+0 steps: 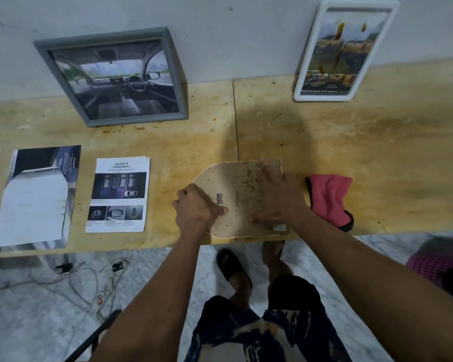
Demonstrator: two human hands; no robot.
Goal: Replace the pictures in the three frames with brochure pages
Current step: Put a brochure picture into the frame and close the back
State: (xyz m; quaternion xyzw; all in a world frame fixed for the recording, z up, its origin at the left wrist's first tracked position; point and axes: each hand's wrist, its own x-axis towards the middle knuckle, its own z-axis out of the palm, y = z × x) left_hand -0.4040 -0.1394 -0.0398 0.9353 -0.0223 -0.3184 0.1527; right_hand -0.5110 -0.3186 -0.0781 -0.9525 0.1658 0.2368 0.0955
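Note:
An arch-shaped frame (pixel 236 178) lies face down at the table's front edge, its stained brown backing board up, with a small metal hanger near the middle. My left hand (pixel 198 205) grips its rounded left end, thumb on the board. My right hand (pixel 277 197) presses flat on the board's right half. A grey frame (pixel 110 77) holding a car-interior page leans on the wall at back left. A white frame (pixel 345 50) with a yellow-car page leans at back right. Two loose brochure pages lie at left: a "SAFETY" page (pixel 118 194) and a dark-and-white page (pixel 37 197).
A pink cloth (pixel 330 197) lies just right of the arch frame. The wooden table (pixel 377 142) is stained and ends close to my body. Below it, cables and a power strip (pixel 100 283) trail over the floor, and my sandalled feet stand by the edge.

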